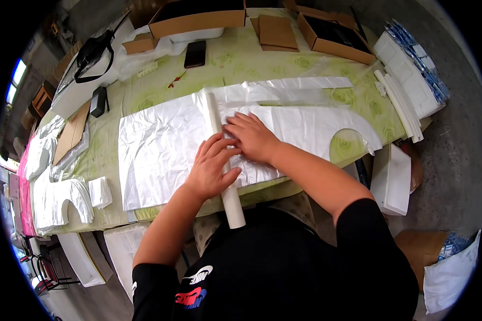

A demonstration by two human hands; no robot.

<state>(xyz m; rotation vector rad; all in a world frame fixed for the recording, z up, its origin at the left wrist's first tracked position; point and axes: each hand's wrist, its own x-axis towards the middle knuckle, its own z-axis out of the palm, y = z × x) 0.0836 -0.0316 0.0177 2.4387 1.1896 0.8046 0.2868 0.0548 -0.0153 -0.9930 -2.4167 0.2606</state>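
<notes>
A white plastic T-shirt bag, with two long handle strips and a curved cutout, lies spread flat across the table. Crossing it lengthwise away from me is a white tube, whose near end sticks out past the table's front edge. My left hand rests over the tube, fingers stretched and thumb apart, not wrapped round it. Just right of the tube, my right hand presses flat on the plastic, fingers extended. The two hands' fingertips meet or nearly meet; what lies beneath them is hidden.
A green floral cover lies over the table. Folded white bags are at left, a phone at the back. More white tubes lie at the right edge. Cardboard boxes line the far side; a foam box stands below right.
</notes>
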